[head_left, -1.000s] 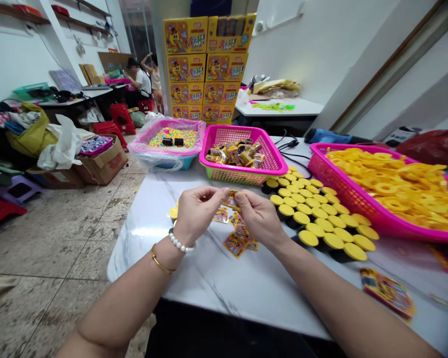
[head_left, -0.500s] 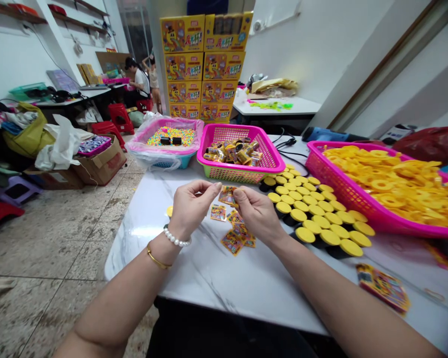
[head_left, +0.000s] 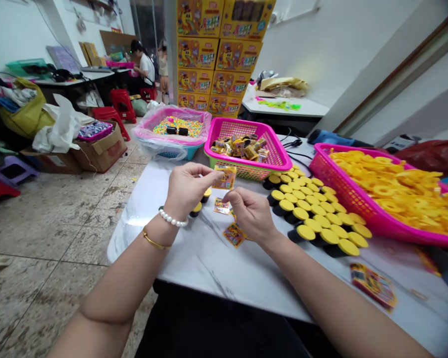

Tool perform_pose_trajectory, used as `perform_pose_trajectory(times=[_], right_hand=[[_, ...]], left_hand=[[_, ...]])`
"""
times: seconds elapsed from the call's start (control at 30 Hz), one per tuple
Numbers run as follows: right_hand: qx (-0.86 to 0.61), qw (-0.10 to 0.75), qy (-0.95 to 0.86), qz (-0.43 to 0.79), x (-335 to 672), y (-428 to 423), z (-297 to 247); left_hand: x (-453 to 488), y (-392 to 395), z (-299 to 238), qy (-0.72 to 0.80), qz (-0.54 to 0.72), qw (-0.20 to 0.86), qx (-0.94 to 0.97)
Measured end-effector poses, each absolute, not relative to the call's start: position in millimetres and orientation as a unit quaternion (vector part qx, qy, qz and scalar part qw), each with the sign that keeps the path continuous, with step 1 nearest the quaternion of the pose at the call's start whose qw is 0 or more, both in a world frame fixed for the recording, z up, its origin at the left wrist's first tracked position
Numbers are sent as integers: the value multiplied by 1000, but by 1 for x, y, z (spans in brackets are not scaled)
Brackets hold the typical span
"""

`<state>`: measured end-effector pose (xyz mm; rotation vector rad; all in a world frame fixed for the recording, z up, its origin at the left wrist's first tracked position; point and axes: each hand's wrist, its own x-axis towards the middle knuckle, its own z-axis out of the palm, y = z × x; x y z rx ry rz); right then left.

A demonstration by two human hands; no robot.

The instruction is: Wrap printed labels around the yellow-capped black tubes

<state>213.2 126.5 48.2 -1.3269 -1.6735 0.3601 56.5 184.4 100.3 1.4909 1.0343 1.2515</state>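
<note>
My left hand [head_left: 190,191] pinches a small yellow printed film label [head_left: 226,177] between thumb and fingers, holding it up above the table. Just below and to the right, my right hand [head_left: 254,214] has its thumb and fingers pressed together; whether anything is in them is hidden. Under the hands, a loose label [head_left: 221,205] and another label [head_left: 234,234] lie on the white table [head_left: 194,268], with more partly covered by my right hand. Beside my left hand stands a black cup with a yellow lid [head_left: 195,209], a second one just behind it.
Rows of yellow-lidded black cups [head_left: 317,209] stand at right, by a pink basket [head_left: 317,169] of yellow rings. A label stack [head_left: 373,286] lies front right. Behind are a pink basket [head_left: 276,149] of wrapped cups and a plastic-lined basin [head_left: 142,129] of coloured beads.
My hands have come apart: the left has lifted the label up, while the right has let go of its edge and dropped lower. The view has shifted slightly, showing cups by my left hand.
</note>
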Motion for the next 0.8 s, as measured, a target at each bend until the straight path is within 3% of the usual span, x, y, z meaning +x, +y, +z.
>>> perform_pose_trajectory(times=[0.1, 0.23, 0.33, 0.47, 0.6, 0.8], right_hand=[[-533, 398, -745, 48, 199, 124, 46], [-505, 264, -821, -44, 179, 124, 38], [-513, 232, -825, -50, 170, 124, 35], [-533, 269, -802, 20, 172, 123, 35], [-539, 333, -755, 169, 194, 126, 44], [-501, 530, -581, 361, 242, 135, 72]], left_hand=[[48, 189, 106, 439, 532, 423, 587], [48, 191, 106, 406, 470, 571, 536], [50, 191, 105, 380, 433, 660, 482], [48, 195, 105, 344, 420, 733, 410], [46, 200, 102, 312, 397, 772, 387], [48, 201, 98, 307, 367, 800, 363]])
